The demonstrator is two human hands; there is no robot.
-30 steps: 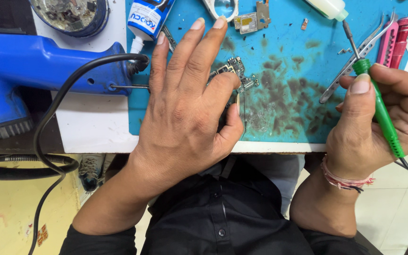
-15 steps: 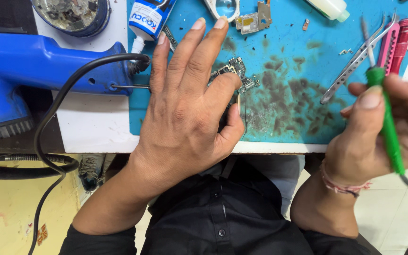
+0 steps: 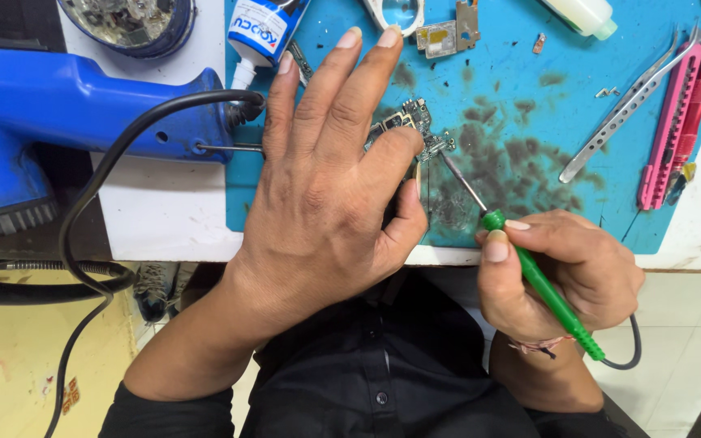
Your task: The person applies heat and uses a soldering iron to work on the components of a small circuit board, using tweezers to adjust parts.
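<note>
A small circuit board (image 3: 411, 122) is being pressed flat onto the blue mat (image 3: 513, 97) by the left hand (image 3: 326, 195), its fingers spread wide. A green-handled soldering iron (image 3: 541, 284) is being pinched by the right hand (image 3: 557, 272), its tip touching the board's right edge. Right of the board, tweezers (image 3: 626, 109) and a pink knife (image 3: 675, 122) are lying; left of it, a blue heat gun (image 3: 66, 105) is resting.

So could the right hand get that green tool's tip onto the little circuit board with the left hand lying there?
Probably yes: the left hand covers only part of the circuit board; its right edge is bare beside the green tool in the right hand.
</note>
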